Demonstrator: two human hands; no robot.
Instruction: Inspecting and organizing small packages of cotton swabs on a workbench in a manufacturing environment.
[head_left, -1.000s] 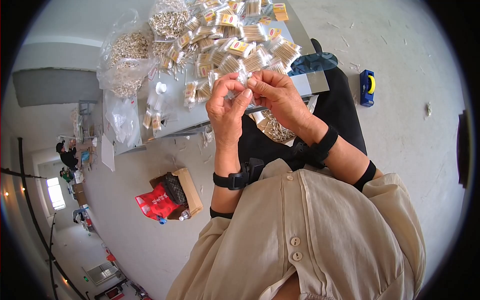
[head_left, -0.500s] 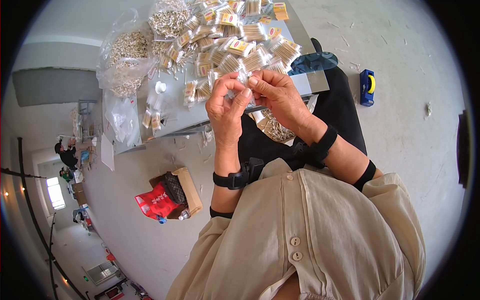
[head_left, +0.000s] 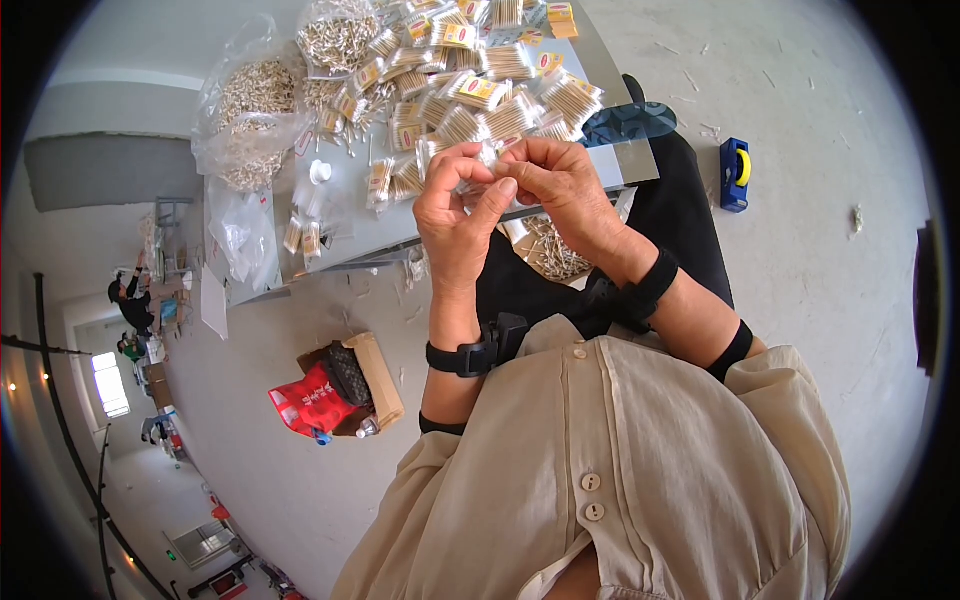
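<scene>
Both of my hands meet over the near edge of the table. My left hand (head_left: 457, 220) is closed, thumb and fingers pinching a small clear plastic bag (head_left: 474, 192) that is mostly hidden by the fingers. From the other side my right hand (head_left: 565, 195) grips the same bag, with thumb and forefinger pressed together close to my left fingertips. What the bag holds, if anything, cannot be made out. Just beyond the hands lies a heap of packed cotton swab bags (head_left: 480, 92) with yellow labels.
Large clear bags of loose cotton swabs (head_left: 258, 95) stand on the table's left, near a small white bottle (head_left: 320, 172). Below the table edge is a container of loose swabs (head_left: 556, 250). A blue tape dispenser (head_left: 734, 176) and a cardboard box (head_left: 380, 385) rest on the floor.
My fingertips have shifted slightly, and less of the clear plastic shows above them. My hands stay together in nearly the same spot. A distant person at the left has raised an arm.
</scene>
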